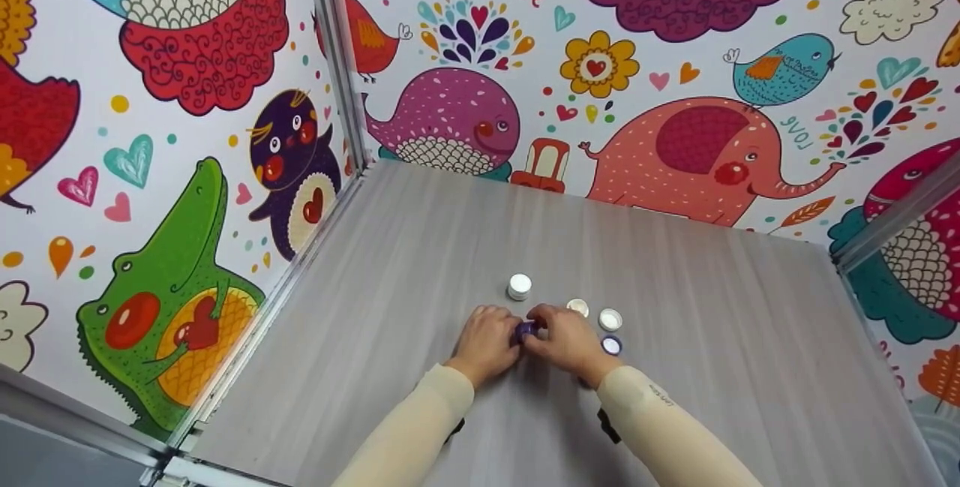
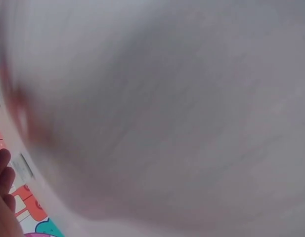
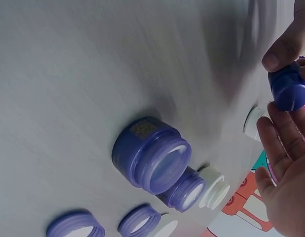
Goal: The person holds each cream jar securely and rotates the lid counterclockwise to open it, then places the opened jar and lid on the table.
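Both hands meet over the middle of the table around a small purple jar (image 1: 526, 332). My left hand (image 1: 487, 343) pinches it between thumb and finger; the thumb shows on it in the right wrist view. From the other side my right hand (image 1: 566, 343) grips the same jar, its fingertips (image 3: 277, 109) touching it. In the left wrist view, a few fingers (image 2: 4, 177) appear at the left edge and the jar is out of sight. Beside the right hand, a large open purple jar (image 3: 152, 155), a smaller open purple jar (image 3: 184, 192) and an open white jar (image 3: 214, 187) stand upright.
A white jar (image 1: 519, 287) stands just beyond the left hand. Right of the hands lie a white lid (image 1: 610, 320) and purple lids, one (image 3: 75, 224) apart from another (image 3: 140, 219). Printed wall panels (image 1: 442, 119) border the grey table (image 1: 420, 247) at the back and left.
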The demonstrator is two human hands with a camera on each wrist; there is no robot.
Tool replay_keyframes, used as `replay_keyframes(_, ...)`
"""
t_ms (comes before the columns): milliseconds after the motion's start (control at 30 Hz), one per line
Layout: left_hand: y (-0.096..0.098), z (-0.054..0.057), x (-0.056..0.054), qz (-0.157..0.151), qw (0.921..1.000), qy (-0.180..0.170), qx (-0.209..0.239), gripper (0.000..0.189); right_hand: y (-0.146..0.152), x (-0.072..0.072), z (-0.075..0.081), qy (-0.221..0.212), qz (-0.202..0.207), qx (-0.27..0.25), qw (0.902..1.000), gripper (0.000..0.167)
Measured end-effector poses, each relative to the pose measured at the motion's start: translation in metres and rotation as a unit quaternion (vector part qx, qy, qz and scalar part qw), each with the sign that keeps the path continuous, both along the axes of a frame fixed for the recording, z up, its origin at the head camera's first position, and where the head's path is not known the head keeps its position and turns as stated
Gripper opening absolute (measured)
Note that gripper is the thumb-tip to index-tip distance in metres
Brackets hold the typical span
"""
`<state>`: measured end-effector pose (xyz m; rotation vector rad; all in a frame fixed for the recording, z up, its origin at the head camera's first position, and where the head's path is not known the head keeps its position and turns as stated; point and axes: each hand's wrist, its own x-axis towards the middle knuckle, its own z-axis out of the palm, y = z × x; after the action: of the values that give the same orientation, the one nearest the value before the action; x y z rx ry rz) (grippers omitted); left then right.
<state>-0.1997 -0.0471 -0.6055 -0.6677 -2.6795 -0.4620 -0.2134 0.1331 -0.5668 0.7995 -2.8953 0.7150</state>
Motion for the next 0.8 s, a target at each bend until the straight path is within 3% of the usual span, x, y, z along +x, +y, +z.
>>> replay_keyframes(133,-0.0007,0.0002,0.0002,-0.001,1.0,0.004,-0.002,0.025,-0.0001,0.0008,0.0001,-0.01,-0.015,0.018,0.9997,0.028)
replay_keyframes(300,-0.0012,-0.0004,0.0013,0.001,0.9999,0.006,-0.011,0.026,-0.0008,0.0011,-0.0009,0.009,-0.007,0.017,0.9998,0.023)
replay_keyframes(567,-0.0004,0.0005,0.0011,0.003,0.9998,0.002,-0.02,0.026,-0.0007,0.002,-0.0005,0.008,-0.002,0.002,1.0,0.03)
replay_keyframes(800,-0.0003,0.0004,0.0007,0.005,0.9999,0.002,-0.012,0.026,-0.0016,0.0018,-0.0007,0.008,0.0,0.004,1.0,0.018)
